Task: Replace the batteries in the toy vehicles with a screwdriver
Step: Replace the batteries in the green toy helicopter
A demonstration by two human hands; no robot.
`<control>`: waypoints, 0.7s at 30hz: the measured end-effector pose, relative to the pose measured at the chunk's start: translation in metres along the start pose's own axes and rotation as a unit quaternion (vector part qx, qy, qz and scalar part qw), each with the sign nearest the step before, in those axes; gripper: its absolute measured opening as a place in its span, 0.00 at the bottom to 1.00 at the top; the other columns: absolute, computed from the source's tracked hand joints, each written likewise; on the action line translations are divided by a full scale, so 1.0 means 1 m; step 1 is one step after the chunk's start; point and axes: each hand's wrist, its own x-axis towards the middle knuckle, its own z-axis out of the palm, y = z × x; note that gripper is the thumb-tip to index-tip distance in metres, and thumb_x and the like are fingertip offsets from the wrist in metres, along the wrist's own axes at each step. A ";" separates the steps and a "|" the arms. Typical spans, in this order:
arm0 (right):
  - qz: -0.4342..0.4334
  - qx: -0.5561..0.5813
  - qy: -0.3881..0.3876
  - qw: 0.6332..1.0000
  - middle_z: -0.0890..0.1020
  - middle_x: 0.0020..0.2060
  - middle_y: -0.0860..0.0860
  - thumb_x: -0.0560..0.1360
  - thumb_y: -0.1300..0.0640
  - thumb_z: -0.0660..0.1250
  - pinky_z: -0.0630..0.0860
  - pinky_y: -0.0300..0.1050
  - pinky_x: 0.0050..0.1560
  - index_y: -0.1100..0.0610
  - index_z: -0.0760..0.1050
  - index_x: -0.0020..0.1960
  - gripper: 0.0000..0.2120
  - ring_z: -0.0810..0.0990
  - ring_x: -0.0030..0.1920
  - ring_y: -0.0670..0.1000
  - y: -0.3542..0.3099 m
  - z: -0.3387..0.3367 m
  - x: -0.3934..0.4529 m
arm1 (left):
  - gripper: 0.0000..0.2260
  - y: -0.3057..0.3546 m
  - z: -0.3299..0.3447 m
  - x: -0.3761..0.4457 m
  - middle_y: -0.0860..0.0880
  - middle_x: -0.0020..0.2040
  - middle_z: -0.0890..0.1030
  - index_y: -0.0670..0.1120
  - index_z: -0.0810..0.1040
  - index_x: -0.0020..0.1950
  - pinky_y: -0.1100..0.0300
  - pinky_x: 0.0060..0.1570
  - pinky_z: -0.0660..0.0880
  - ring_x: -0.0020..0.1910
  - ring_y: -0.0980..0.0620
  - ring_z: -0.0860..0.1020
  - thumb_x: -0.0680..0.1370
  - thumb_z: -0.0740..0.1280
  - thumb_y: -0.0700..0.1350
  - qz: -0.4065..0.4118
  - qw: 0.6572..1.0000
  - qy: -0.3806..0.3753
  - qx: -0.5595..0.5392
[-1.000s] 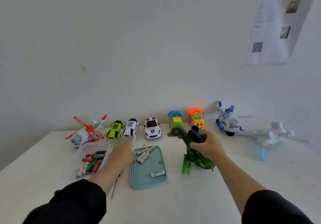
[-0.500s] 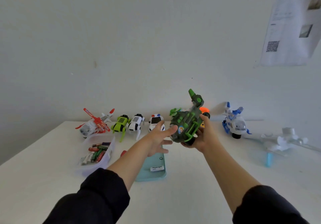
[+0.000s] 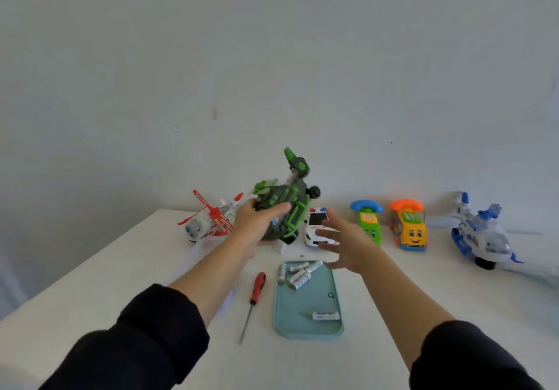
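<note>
Aloft, blocky green plastic helicopter (image 3: pixel 282 208) gripped by left hand (image 3: pixel 257 223), right hand (image 3: pixel 341 246) fingers spread, empty.

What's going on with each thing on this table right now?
Green toy: lifted, gripped by left hand.
Right hand: open, holding nothing.
Screwdriver: lying on table, untouched.
Tray: flat, holding loose batteries.
Police car: standing on its wheels.
Red helicopter: resting on table.
</note>
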 end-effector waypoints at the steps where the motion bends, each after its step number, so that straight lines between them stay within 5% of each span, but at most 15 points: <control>1: 0.002 -0.013 0.008 1.000 0.78 0.53 0.50 0.76 0.42 0.63 0.65 0.59 0.55 0.54 0.74 0.57 0.18 0.75 0.53 0.54 -0.001 0.009 0.007 | 0.16 0.006 -0.014 0.009 0.48 0.45 0.81 0.47 0.76 0.53 0.50 0.42 0.80 0.42 0.47 0.80 0.69 0.76 0.46 0.013 1.000 0.024 -0.007; 8: -0.058 -0.048 0.021 0.997 0.79 0.41 0.53 0.78 0.55 0.64 0.71 0.46 0.40 0.57 0.74 0.49 0.05 0.75 0.37 0.52 -0.019 0.112 0.069 | 0.23 0.043 -0.155 0.096 0.47 0.47 0.83 0.45 0.78 0.51 0.46 0.50 0.79 0.46 0.46 0.82 0.60 0.80 0.49 0.116 0.979 0.163 0.035; 11: -0.110 -0.065 0.010 0.992 0.78 0.40 0.56 0.77 0.59 0.65 0.72 0.45 0.36 0.58 0.74 0.48 0.03 0.75 0.34 0.52 -0.025 0.167 0.093 | 0.28 0.042 -0.210 0.121 0.47 0.48 0.83 0.45 0.78 0.51 0.46 0.45 0.80 0.47 0.45 0.82 0.55 0.81 0.52 0.106 0.975 0.195 0.033; 14: -0.137 -0.167 0.010 0.976 0.76 0.50 0.57 0.74 0.56 0.69 0.73 0.44 0.39 0.59 0.70 0.62 0.19 0.76 0.40 0.51 -0.023 0.226 0.125 | 0.24 0.034 -0.257 0.145 0.48 0.50 0.81 0.44 0.76 0.55 0.58 0.35 0.76 0.48 0.47 0.80 0.63 0.79 0.48 0.096 0.969 0.217 0.067; 16: -0.148 -0.297 0.018 0.943 0.71 0.61 0.58 0.71 0.51 0.73 0.73 0.45 0.52 0.57 0.61 0.72 0.35 0.75 0.55 0.54 -0.016 0.254 0.141 | 0.22 0.021 -0.279 0.159 0.50 0.49 0.79 0.44 0.74 0.54 0.62 0.32 0.71 0.47 0.49 0.78 0.66 0.78 0.47 0.086 0.963 0.230 0.105; 18: -0.143 -0.412 0.041 0.899 0.64 0.69 0.59 0.66 0.44 0.76 0.69 0.50 0.63 0.54 0.53 0.75 0.47 0.68 0.66 0.59 -0.002 0.275 0.158 | 0.22 0.002 -0.299 0.173 0.51 0.47 0.79 0.45 0.74 0.52 0.59 0.37 0.74 0.47 0.49 0.78 0.64 0.79 0.48 0.075 0.959 0.234 0.139; 21: -0.115 -0.447 0.088 0.883 0.67 0.66 0.57 0.63 0.41 0.76 0.70 0.54 0.62 0.52 0.52 0.74 0.49 0.70 0.64 0.60 0.016 0.286 0.174 | 0.22 -0.029 -0.315 0.186 0.53 0.43 0.78 0.47 0.74 0.51 0.55 0.47 0.76 0.47 0.48 0.78 0.63 0.79 0.48 0.049 0.956 0.220 0.186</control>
